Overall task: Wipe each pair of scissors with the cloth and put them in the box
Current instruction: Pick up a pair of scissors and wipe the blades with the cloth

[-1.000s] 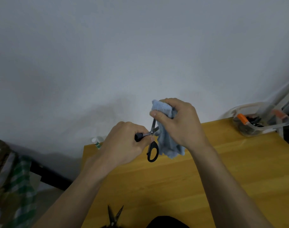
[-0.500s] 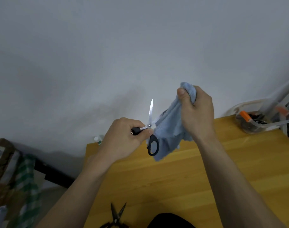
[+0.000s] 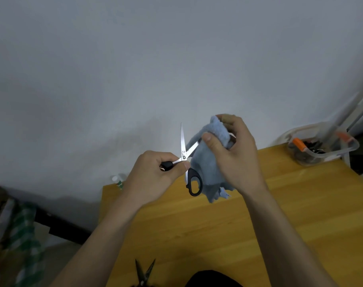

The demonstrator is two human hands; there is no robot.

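Above the yellow wooden table point(image 3: 259, 224), the left hand point(image 3: 153, 179) curls round one black handle of the open steel scissors point(image 3: 184, 160), while the right hand point(image 3: 236, 154) pinches the fluffy light-blue cloth point(image 3: 205, 168) around one blade, with the clear plastic box point(image 3: 321, 146) at the table's far right corner.

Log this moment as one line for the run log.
step: wiping | left hand: holds open scissors by handle | right hand: holds blue cloth around one blade | box: far right of table | black scissors: on table
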